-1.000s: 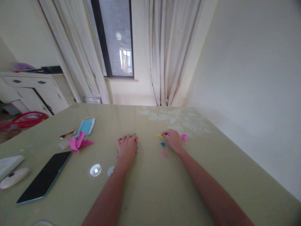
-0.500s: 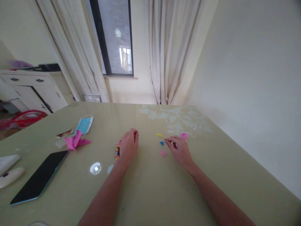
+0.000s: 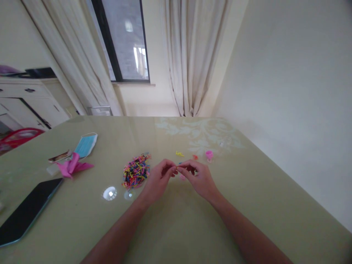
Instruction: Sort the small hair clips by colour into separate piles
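My left hand (image 3: 161,178) and my right hand (image 3: 200,179) meet fingertip to fingertip above the table, both closed in a pinch. Whatever sits between the fingertips is too small to make out. Left of my left hand lies a heap of small multicoloured bits (image 3: 136,171), thin and curled like little rubber bands. Just beyond the hands are a small yellow cluster (image 3: 179,153), an orange-red cluster (image 3: 195,157) and a pink cluster (image 3: 209,154). A blue bit and another pink cluster show only partly behind my fingers.
Glass-like domes (image 3: 109,193) lie in front of the heap. Farther left are a pink folded piece (image 3: 73,167), a blue face mask (image 3: 86,145) and a dark tablet-like device (image 3: 29,209). A white wall (image 3: 288,91) runs along the table's right side.
My left hand has come away from the heap, moving right, and uncovered it. My right hand has shifted left, so the fingertips now meet. An orange-red cluster, hidden before, now shows.
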{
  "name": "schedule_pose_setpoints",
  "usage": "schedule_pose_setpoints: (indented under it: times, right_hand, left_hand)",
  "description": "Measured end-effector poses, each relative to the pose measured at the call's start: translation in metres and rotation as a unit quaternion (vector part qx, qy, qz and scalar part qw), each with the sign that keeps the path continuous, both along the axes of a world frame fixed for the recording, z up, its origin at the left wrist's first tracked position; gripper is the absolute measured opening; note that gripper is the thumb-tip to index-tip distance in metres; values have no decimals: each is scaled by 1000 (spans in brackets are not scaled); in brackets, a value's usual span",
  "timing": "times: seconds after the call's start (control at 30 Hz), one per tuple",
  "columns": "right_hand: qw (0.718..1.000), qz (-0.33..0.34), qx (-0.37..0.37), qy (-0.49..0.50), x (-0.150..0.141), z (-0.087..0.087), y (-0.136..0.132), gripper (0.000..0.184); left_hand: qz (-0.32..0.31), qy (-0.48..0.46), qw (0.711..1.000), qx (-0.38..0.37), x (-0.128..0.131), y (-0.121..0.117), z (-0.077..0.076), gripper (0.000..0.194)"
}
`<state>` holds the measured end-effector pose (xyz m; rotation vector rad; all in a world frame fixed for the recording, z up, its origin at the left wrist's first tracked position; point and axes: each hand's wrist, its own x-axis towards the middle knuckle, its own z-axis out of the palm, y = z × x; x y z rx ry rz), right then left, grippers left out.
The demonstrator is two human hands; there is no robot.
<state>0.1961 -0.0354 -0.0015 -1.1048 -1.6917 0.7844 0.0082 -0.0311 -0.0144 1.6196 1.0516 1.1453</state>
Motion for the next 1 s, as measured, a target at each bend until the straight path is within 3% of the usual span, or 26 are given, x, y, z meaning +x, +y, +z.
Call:
schedule_pose_setpoints:
  times: [0.33,0.43,0.5,0.57,0.63,0.7,0.87,1.0]
  right_hand:
    - [998,-9,59,-36,9,3,6,18]
    - [995,-25,100,13,18,12,7,15]
    - [989,-38,128,60,25,20,5,11]
    - [983,-43,151,93,29,27,2,7]
    - [979,-40,168,107,32,33,-2,7]
    - [977,-37,178,114,32,36,-5,7]
    - [976,-31,180,122,33,38,-7,8]
    - [974,-18,173,144,33,39,-7,10]
  left_hand:
    - [1,-5,1000,-3,-3,4,-2,28]
    - [67,96,993,27,-12,10,-3,30]
    - [146,242,956,80,-22,15,-5,28]
    - [202,393,889,118,-32,18,-8,30]
    - [227,492,832,119,-39,20,-13,36]
    - [225,545,800,109,-43,22,-17,36]
    - [206,588,773,120,-43,27,-22,37]
    - [200,585,777,123,-45,30,-21,41]
